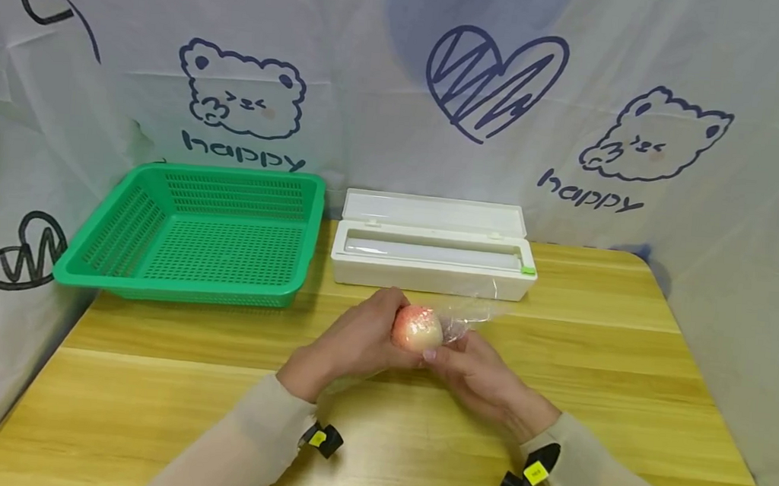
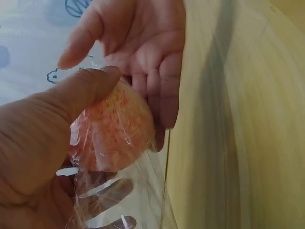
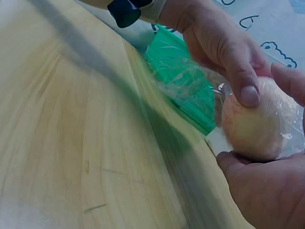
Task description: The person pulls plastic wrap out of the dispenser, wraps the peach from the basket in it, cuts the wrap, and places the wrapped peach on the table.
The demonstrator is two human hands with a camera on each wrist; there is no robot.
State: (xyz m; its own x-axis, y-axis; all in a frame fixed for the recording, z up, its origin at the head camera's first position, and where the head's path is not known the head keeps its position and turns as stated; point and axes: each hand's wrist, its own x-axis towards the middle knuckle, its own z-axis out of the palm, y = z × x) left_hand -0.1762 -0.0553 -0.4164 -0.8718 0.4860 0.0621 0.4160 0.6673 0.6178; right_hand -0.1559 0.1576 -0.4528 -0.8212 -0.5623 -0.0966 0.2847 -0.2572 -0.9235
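Note:
A peach (image 1: pixel 417 329), cream and reddish pink, is held between both hands over the table, with clear plastic film (image 1: pixel 472 309) round it. My left hand (image 1: pixel 361 336) grips it from the left; its thumb lies over the fruit in the left wrist view. From the right, my right hand (image 1: pixel 488 380) cups the peach, fingers beneath it and thumb near its surface in the right wrist view. Loose film (image 2: pixel 150 191) trails from the fruit across the left fingers. Wrinkled film (image 3: pixel 186 76) also sticks out beside the left hand in the right wrist view.
Behind the hands stands a white film dispenser box (image 1: pixel 431 279), its lid (image 1: pixel 433 212) raised and a pale roll (image 1: pixel 430 253) inside. A green perforated basket (image 1: pixel 214 290) sits at the back left. The wooden table (image 1: pixel 626 384) meets a drawn-on white cloth (image 1: pixel 385 121) at the back.

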